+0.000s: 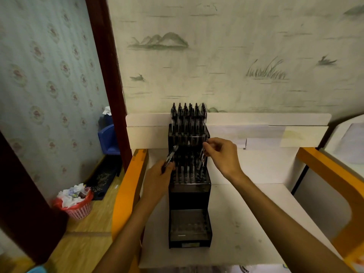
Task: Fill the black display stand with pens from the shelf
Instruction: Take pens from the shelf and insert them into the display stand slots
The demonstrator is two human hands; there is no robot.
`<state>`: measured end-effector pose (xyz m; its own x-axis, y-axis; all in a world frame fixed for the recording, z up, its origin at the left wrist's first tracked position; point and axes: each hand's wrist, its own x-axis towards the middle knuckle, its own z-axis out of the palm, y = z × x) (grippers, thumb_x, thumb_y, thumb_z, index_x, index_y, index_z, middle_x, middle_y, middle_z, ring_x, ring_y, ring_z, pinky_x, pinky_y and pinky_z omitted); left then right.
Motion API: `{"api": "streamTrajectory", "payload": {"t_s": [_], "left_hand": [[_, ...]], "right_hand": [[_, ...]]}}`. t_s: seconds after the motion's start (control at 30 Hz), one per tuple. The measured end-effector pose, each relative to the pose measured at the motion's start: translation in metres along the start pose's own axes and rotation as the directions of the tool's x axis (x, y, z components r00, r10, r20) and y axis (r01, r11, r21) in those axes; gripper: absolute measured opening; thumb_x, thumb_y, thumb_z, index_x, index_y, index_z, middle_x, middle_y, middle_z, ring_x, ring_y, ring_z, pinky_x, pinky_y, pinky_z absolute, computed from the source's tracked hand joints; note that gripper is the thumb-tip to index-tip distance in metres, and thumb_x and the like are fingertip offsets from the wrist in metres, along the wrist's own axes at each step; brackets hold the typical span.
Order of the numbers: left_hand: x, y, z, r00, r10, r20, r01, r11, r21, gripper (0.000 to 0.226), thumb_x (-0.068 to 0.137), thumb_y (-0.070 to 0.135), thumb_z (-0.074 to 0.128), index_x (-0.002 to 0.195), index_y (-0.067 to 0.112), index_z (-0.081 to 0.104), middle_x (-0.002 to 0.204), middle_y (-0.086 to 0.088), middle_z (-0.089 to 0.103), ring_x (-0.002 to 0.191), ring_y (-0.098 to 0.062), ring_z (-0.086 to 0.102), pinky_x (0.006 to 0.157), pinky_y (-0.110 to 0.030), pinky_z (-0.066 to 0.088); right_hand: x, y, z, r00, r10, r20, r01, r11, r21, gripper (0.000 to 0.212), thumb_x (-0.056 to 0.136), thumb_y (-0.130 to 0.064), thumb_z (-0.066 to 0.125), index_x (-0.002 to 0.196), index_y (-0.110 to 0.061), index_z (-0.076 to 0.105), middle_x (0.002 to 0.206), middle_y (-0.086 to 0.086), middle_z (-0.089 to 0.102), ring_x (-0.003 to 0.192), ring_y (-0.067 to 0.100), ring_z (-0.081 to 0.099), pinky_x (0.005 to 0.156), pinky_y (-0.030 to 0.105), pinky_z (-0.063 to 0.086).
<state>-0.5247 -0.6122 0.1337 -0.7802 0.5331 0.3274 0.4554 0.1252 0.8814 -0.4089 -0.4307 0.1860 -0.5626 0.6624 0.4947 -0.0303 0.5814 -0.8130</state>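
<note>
1. The black display stand [189, 196] sits on the white counter [256, 213], toward its left edge and reaching back close to the rear edge by the wall. It steps down in tiers from the back toward the near edge.
2. The back, highest tier looks full: a dense row of dark pens [188, 120] stands upright there, caps up.
3. The middle tier is only partly filled. Several pens stand in its holes, and a few holes at its right end appear open, though the dark plastic makes an exact count impossible.
4. The front, lowest tier [190, 225] shows no pens at all, so I judge the job roughly half done, with the rest of the middle tier and the whole front tier left.
5. The left hand [157, 181] is by the stand's left side, its fingers curled round a single pen [171, 157] that tilts up and to the right over the middle tier, not yet seated in a hole.
6. The right hand [221, 154] is at the stand's right side, level with the ledge between back and middle tiers. Its fingertips are drawn together at the stand's right edge and seem to pinch a pen there, but what exactly they grip is too dark to tell.
</note>
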Motion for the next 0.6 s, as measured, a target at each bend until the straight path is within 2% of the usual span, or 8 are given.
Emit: {"api": "streamTrajectory", "payload": {"t_s": [0.07,0.2,0.23,0.33,0.4,0.6], "left_hand": [[0.000,0.000,-0.003,1.000,-0.013,0.004,0.013,1.000,0.011,0.021,0.100,0.028,0.055,0.088,0.018,0.070,0.054,0.007,0.052,0.047,-0.004,0.045,0.053,-0.029,0.035],[0.000,0.002,-0.006,1.000,-0.009,0.017,0.008,0.999,0.036,0.019,0.098,0.027,0.059,0.083,0.023,0.071,0.048,0.016,0.052,0.043,-0.002,0.044,0.050,-0.025,0.032],[0.000,0.003,-0.007,1.000,-0.007,0.016,0.007,1.000,0.031,0.019,0.098,0.027,0.060,0.083,0.023,0.071,0.048,0.016,0.052,0.043,-0.002,0.044,0.049,-0.024,0.032],[0.001,0.003,-0.009,1.000,0.013,-0.004,-0.013,0.999,0.044,0.018,0.097,0.026,0.061,0.083,0.023,0.072,0.050,0.017,0.053,0.045,-0.002,0.045,0.048,-0.018,0.031],[0.001,0.002,-0.010,1.000,0.020,-0.010,-0.020,0.998,0.054,0.019,0.097,0.026,0.061,0.083,0.022,0.072,0.050,0.012,0.051,0.045,-0.002,0.046,0.046,-0.016,0.032],[0.002,-0.003,-0.009,1.000,0.002,0.010,-0.003,0.999,0.048,0.019,0.097,0.024,0.061,0.082,0.019,0.072,0.051,0.008,0.047,0.044,-0.002,0.043,0.045,-0.015,0.033]], "right_hand": [[0.000,0.001,0.002,0.999,-0.047,-0.013,0.046,0.995,-0.089,0.012,0.092,-0.022,0.069,0.098,-0.015,0.076,0.078,-0.004,0.074,0.075,0.010,0.070,0.079,0.030,0.059],[0.000,0.003,0.008,0.994,-0.109,-0.008,0.105,0.973,-0.207,0.014,0.091,-0.023,0.071,0.099,-0.014,0.077,0.073,-0.014,0.067,0.069,-0.008,0.063,0.072,0.006,0.046],[-0.001,0.005,0.009,0.994,-0.110,0.002,0.107,0.967,-0.231,0.014,0.091,-0.023,0.071,0.098,-0.014,0.078,0.072,-0.012,0.068,0.067,-0.005,0.063,0.071,0.007,0.046],[-0.005,0.010,0.012,0.995,-0.090,0.036,0.097,0.959,-0.268,0.014,0.092,-0.025,0.069,0.098,-0.015,0.077,0.076,-0.003,0.074,0.070,0.007,0.067,0.076,0.022,0.054],[-0.006,0.012,0.013,0.996,-0.076,0.050,0.087,0.957,-0.277,0.016,0.093,-0.027,0.067,0.098,-0.015,0.077,0.077,-0.001,0.075,0.070,0.010,0.068,0.077,0.027,0.056],[-0.002,0.011,0.014,0.997,-0.022,0.076,0.045,0.944,-0.327,0.023,0.094,-0.029,0.065,0.081,-0.013,0.075,0.066,0.002,0.070,0.062,0.014,0.065,0.070,0.028,0.054]]}}
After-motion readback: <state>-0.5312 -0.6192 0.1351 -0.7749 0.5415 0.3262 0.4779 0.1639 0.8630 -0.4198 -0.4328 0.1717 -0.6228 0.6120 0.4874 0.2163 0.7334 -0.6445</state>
